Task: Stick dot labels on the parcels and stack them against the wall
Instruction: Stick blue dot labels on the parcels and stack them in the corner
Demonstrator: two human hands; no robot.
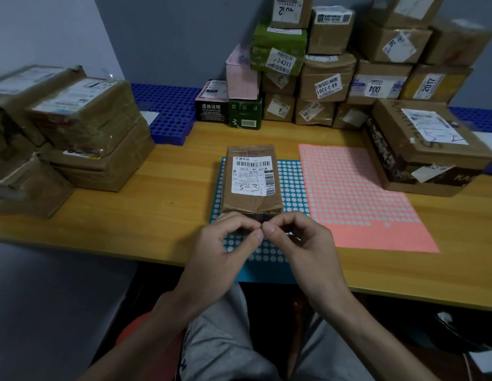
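The parcel, a brown box with a white barcode slip on top, is laid lengthwise on a blue dot sheet at the middle of the worktop. Its near end is partly hidden by the hands. The left hand and right hand are held tip to tip just near of it, each grip closed, thumb curled against forefinger. Whether a dot is pinched between them cannot be made out. A pink dot sheet is spread just right of the blue one. Stacked parcels are piled against the far wall, their top cut off. A blurred pile is seen at left, a large box at right.
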